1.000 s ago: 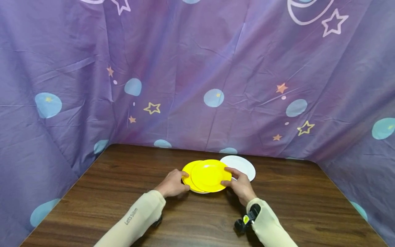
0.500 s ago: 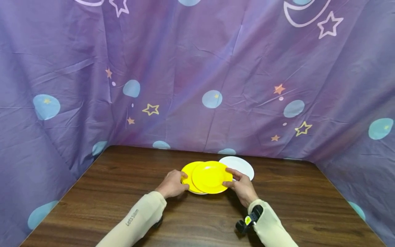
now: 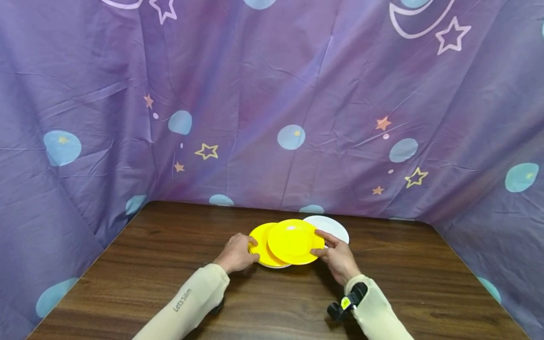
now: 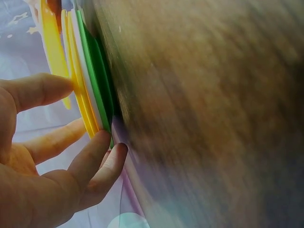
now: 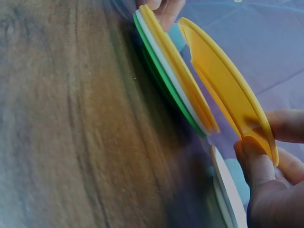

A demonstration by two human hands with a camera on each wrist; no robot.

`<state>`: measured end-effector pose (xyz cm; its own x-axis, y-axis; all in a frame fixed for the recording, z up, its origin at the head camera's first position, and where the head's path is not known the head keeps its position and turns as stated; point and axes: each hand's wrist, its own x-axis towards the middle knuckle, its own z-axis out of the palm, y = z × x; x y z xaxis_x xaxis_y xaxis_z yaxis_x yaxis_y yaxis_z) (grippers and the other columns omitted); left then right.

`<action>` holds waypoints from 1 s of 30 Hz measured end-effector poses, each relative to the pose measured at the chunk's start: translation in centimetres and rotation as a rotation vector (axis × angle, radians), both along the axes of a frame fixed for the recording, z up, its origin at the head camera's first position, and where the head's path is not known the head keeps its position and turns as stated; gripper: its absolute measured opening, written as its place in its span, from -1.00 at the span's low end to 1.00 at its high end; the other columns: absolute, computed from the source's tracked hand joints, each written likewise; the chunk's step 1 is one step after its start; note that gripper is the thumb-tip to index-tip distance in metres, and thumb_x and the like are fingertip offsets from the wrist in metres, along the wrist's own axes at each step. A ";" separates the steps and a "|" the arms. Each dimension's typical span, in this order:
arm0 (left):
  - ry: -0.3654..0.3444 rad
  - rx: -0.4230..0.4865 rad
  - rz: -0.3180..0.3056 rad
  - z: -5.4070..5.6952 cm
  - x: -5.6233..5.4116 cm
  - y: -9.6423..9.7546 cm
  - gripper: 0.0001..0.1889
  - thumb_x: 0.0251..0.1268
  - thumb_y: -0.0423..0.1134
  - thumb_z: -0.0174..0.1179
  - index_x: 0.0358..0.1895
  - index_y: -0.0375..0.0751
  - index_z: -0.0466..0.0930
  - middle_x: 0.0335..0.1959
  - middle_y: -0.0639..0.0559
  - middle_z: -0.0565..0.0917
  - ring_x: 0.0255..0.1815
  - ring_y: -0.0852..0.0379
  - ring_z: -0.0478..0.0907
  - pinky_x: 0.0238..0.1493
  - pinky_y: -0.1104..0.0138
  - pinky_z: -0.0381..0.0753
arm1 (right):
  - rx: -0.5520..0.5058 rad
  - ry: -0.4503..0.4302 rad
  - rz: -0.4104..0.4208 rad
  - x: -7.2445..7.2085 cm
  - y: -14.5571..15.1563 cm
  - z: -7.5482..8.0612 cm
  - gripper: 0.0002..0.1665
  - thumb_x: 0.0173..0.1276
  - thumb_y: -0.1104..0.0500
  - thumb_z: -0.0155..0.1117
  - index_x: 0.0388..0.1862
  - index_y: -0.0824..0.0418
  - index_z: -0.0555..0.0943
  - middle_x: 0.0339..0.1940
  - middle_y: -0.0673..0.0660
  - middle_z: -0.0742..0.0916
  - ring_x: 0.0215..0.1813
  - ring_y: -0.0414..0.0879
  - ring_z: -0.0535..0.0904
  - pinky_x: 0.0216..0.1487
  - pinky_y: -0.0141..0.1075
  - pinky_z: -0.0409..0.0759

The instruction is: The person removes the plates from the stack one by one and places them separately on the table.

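Plate (image 3: 294, 242), yellow and round, faces upward; right hand (image 3: 340, 261) pinches its rim between fingers (image 5: 289, 126); left hand (image 3: 235, 253) grips plate stack (image 3: 261, 243).

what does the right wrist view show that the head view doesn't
Only the right wrist view shows the green layer at the bottom of the stack and the gap between that stack and the held yellow plate.

Only the head view shows the left sleeve with its lettering, the right sleeve and the black device at the right wrist.

Both show the right hand pinching the yellow plate, the left hand at the stack, and a white plate on the table.
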<state>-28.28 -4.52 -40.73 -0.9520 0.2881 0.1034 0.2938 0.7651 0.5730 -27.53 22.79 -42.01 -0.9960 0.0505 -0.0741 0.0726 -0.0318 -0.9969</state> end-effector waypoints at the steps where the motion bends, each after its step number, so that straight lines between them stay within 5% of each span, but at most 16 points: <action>1: 0.000 -0.001 0.000 0.0 0.0 0.0 -0.58 0.10 -0.26 0.36 0.04 -0.38 0.69 0.04 -0.25 0.72 0.20 -0.24 0.52 0.34 -0.04 0.44 | -0.005 -0.001 0.000 0.0 0.1 0.1 -0.18 0.18 0.58 0.19 0.47 0.46 0.28 0.40 0.50 0.47 -0.04 -0.23 0.64 -0.07 -0.49 0.65; 30: 0.012 -0.008 0.001 0.2 0.2 0.0 -0.60 0.09 -0.27 0.40 0.01 -0.39 0.70 -0.02 -0.24 0.72 0.11 -0.17 0.54 0.26 0.00 0.47 | -0.005 -0.020 0.006 0.3 4.1 1.5 -0.11 0.25 0.54 0.22 0.56 0.36 0.19 0.52 0.37 0.38 -0.04 -0.38 0.63 0.00 -0.50 0.65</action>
<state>-28.08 -4.51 -40.57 -0.9511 0.2876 0.1125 0.2995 0.7703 0.5630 -27.24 26.87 -40.47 -0.9946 0.0445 -0.0940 0.0924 -0.0368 -0.9950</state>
